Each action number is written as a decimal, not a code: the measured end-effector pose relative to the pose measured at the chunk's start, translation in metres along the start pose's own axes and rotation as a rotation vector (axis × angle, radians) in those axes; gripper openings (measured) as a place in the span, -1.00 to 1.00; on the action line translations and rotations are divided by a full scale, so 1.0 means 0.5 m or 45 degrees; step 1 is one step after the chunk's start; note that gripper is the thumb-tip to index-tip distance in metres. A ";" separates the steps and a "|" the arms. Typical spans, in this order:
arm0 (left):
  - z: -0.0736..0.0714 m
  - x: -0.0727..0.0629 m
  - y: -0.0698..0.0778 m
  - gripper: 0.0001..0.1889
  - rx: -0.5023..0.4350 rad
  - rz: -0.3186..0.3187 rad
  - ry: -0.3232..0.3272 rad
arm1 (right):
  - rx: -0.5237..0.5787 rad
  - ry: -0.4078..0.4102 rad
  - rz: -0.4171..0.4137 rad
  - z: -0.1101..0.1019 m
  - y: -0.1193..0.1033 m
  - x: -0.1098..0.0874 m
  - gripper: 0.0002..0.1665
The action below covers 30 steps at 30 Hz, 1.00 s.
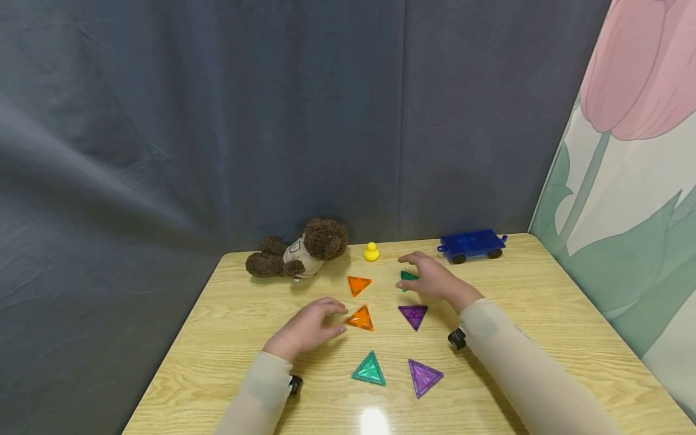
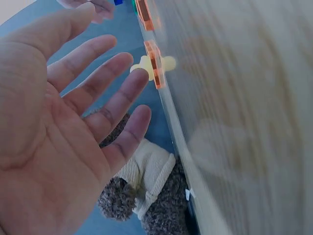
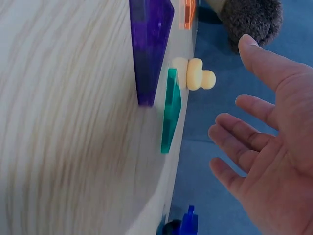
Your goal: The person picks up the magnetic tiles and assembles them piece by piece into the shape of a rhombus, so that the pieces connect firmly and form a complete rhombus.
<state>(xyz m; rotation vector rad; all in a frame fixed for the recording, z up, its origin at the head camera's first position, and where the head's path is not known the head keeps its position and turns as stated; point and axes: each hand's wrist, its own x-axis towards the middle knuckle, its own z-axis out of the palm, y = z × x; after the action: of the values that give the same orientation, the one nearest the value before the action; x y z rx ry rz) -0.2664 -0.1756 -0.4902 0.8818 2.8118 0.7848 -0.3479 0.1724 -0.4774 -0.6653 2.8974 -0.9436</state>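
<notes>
My left hand (image 1: 311, 327) hovers over the table with loosely bent fingers, their tips beside the nearer orange triangle tile (image 1: 361, 318). Nothing lies in its palm in the left wrist view. A farther orange triangle tile (image 1: 358, 285) rests beyond it. My right hand (image 1: 426, 277) is spread above the far green triangle tile (image 1: 406, 280), partly covering it in the head view; the right wrist view shows that green tile (image 3: 171, 112) flat on the wood, apart from the fingers. Toward me lie a dark purple triangle tile (image 1: 414, 315), a green triangle (image 1: 370, 370) and a lighter purple triangle (image 1: 424, 377).
A brown teddy bear (image 1: 304, 254) in a light top lies at the back left of the wooden table (image 1: 217, 338). Beside it stands a yellow toy duck (image 1: 371, 252). At the back right is a blue wheeled toy cart (image 1: 472, 243). A dark curtain (image 1: 315, 121) hangs behind.
</notes>
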 end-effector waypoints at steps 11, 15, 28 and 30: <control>0.013 0.013 0.021 -0.61 -0.031 0.045 -0.111 | 0.036 -0.068 0.025 0.022 -0.031 0.018 -0.25; 0.016 0.018 0.033 -0.64 -0.029 0.073 -0.162 | -0.002 -0.093 0.019 0.029 -0.038 0.024 -0.26; 0.014 0.008 0.017 -0.65 0.141 0.021 -0.169 | -0.012 -0.161 0.007 0.054 -0.043 0.048 -0.36; 0.012 0.005 0.012 -0.65 0.129 0.009 -0.151 | -0.010 -0.174 -0.017 0.058 -0.045 0.052 -0.37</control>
<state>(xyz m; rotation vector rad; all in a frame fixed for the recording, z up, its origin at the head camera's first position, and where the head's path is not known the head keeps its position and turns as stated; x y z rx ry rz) -0.2640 -0.1672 -0.4919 0.9212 2.7666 0.5745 -0.3583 0.1294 -0.4853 -0.7198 2.7823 -0.8533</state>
